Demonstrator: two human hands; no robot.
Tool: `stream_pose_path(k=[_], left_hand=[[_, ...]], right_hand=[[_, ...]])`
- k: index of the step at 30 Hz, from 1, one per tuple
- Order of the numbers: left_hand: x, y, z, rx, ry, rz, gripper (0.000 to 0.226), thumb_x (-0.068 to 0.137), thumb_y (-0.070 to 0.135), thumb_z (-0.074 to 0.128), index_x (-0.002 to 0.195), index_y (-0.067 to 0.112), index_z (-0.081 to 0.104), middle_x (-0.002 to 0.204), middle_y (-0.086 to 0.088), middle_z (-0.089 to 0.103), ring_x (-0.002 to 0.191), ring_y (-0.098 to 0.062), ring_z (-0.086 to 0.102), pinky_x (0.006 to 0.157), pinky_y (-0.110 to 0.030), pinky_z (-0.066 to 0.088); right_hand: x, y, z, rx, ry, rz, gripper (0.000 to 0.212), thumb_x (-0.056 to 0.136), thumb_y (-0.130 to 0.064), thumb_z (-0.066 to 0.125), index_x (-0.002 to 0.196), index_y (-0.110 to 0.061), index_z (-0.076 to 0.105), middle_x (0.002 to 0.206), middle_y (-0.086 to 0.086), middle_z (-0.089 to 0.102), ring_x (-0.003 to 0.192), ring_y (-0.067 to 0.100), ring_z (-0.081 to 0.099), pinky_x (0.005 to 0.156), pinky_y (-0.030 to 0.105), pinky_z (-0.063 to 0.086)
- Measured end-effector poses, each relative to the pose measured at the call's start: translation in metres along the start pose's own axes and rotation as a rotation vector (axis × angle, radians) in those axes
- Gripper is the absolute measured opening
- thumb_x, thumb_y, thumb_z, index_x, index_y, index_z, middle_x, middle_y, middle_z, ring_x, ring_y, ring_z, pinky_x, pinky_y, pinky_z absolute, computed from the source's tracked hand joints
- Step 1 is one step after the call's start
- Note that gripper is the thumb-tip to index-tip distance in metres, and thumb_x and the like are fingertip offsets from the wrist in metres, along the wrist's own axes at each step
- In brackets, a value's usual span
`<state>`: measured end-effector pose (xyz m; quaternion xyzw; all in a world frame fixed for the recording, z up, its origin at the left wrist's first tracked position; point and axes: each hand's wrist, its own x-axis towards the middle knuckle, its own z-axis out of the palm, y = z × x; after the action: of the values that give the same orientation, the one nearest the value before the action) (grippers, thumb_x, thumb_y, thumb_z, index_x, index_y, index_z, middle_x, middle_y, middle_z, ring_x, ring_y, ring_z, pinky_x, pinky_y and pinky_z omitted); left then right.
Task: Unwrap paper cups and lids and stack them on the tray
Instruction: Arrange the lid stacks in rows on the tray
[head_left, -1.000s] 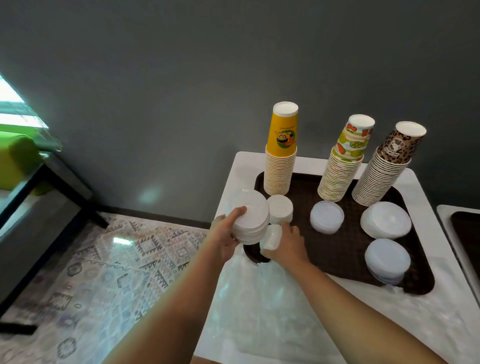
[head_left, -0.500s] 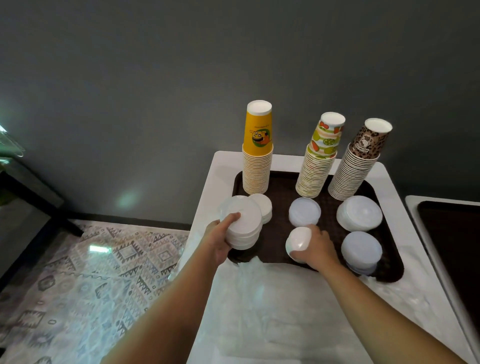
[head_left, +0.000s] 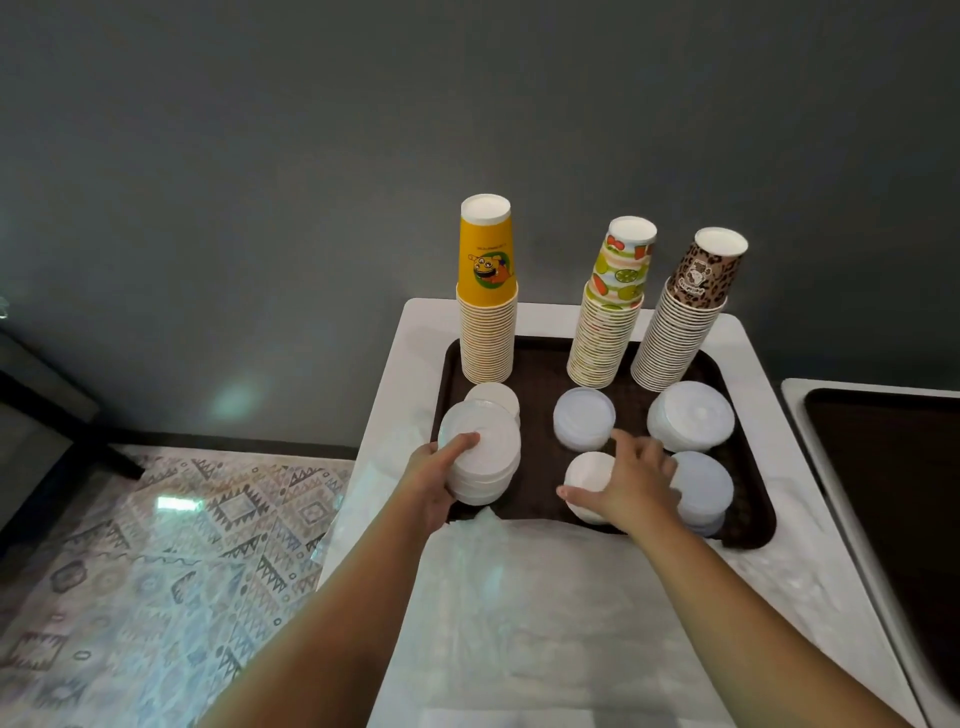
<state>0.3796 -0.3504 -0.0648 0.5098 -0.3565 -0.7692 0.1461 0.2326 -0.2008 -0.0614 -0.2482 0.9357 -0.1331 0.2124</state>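
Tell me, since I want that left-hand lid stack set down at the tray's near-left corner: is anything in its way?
Nothing visible. The left hand holds the lid stack over the brown tray, whose near-left corner shows bare.

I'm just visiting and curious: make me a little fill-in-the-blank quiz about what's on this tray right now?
1. ____ tall stacks of paper cups stand at the back of the brown tray.
2. The leftmost cup stack is topped by a ____ cup.
3. The left hand grips a pile of white ____ at the tray's left edge.
4. The right hand rests on a small lid pile at the tray's ____ edge.

Missing words: three; yellow; lids; front
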Motion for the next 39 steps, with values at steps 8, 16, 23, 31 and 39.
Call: stream_pose_path(k=[8, 16, 23, 31, 39], left_hand=[[0.005, -0.002, -0.006, 0.050, -0.012, 0.007, 0.041, 0.084, 0.019, 0.069, 0.116, 0.004, 0.049, 0.111, -0.016, 0.062, 0.106, -0.033, 0.059, 0.080, -0.039, 0.053], [0.002, -0.005, -0.001, 0.180, -0.074, -0.033, 0.036, 0.085, 0.022, 0.067, 0.113, 0.005, 0.051, 0.104, -0.014, 0.062, 0.092, -0.028, 0.061, 0.062, -0.034, 0.050], [0.006, -0.007, 0.003, 0.337, 0.084, 0.049, 0.047, 0.087, 0.029, 0.066, 0.123, 0.003, 0.049, 0.117, -0.013, 0.058, 0.108, -0.030, 0.056, 0.077, -0.036, 0.052], [0.003, -0.010, 0.008, 0.453, 0.213, 0.135, 0.069, 0.088, 0.023, 0.066, 0.144, 0.008, 0.028, 0.139, -0.014, 0.046, 0.125, -0.033, 0.046, 0.099, -0.043, 0.044], [-0.014, 0.003, 0.025, 0.566, 0.404, 0.453, 0.062, 0.088, 0.020, 0.065, 0.140, 0.013, 0.033, 0.141, -0.007, 0.047, 0.127, -0.025, 0.047, 0.105, -0.036, 0.038]], right_hand=[[-0.003, -0.063, 0.008, 0.543, -0.227, -0.149, 0.066, 0.094, -0.045, 0.049, 0.147, -0.015, 0.025, 0.147, 0.010, 0.037, 0.131, 0.026, 0.042, 0.103, 0.034, 0.039], [-0.003, -0.069, 0.032, 0.668, -0.459, 0.054, 0.052, 0.098, -0.045, 0.040, 0.141, -0.016, 0.033, 0.137, 0.007, 0.046, 0.120, 0.027, 0.048, 0.091, 0.040, 0.051], [-0.003, -0.072, 0.033, 0.535, -0.417, -0.031, 0.050, 0.099, -0.038, 0.042, 0.142, -0.016, 0.029, 0.136, 0.009, 0.046, 0.118, 0.027, 0.049, 0.090, 0.039, 0.051], [-0.004, -0.070, 0.037, 0.458, -0.389, -0.089, 0.052, 0.099, -0.037, 0.043, 0.144, -0.013, 0.029, 0.139, 0.011, 0.047, 0.123, 0.028, 0.048, 0.101, 0.038, 0.042], [0.000, -0.067, 0.023, 0.495, -0.196, -0.159, 0.052, 0.100, -0.037, 0.040, 0.145, -0.012, 0.031, 0.144, 0.012, 0.043, 0.131, 0.027, 0.042, 0.104, 0.035, 0.035]])
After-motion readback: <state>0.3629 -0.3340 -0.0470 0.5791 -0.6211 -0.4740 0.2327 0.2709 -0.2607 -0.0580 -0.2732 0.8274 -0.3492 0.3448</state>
